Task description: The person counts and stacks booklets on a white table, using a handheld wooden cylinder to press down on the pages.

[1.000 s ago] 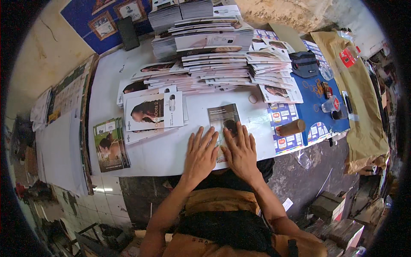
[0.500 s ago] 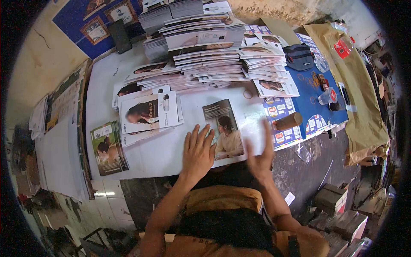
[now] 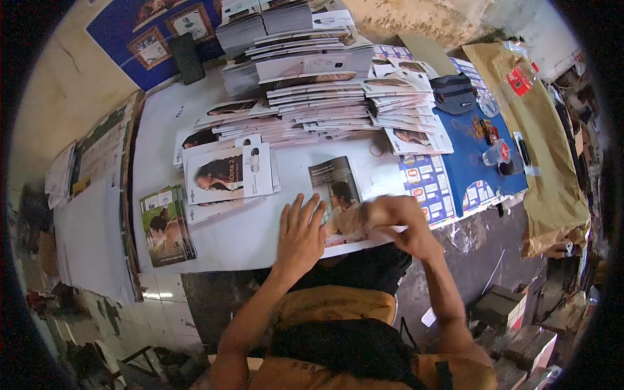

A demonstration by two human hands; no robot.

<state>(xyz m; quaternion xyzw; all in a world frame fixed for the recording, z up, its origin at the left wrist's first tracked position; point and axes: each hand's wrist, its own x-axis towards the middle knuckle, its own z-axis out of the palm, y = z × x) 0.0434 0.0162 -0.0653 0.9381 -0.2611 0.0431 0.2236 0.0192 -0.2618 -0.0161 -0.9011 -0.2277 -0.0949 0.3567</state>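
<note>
A booklet (image 3: 340, 198) with a photo of a seated person in a pale top lies on the white table in front of me. My left hand (image 3: 301, 229) rests flat along its left edge, fingers stretched out. Over the booklet's right edge is my right hand (image 3: 404, 221), closed around a short brown cylinder (image 3: 373, 213); motion blurs the cylinder's end and the fingers hide much of it. To the left lie a small pile of white booklets (image 3: 229, 174) and a fanned pile of green-and-dark booklets (image 3: 167, 227).
Tall stacks of folded booklets (image 3: 318, 97) fill the table's back. On the blue sheet at right are a dark pouch (image 3: 454, 93), rubber bands (image 3: 480, 132) and a plastic cup (image 3: 496, 153). Brown paper (image 3: 546, 195) hangs beyond, with a bottle (image 3: 522, 79) on it. Boxes (image 3: 500, 305) stand lower right.
My right hand has taken the brown cylinder off the blue printed sheet and brought it left over the booklet's right edge. My left hand stays on the booklet.
</note>
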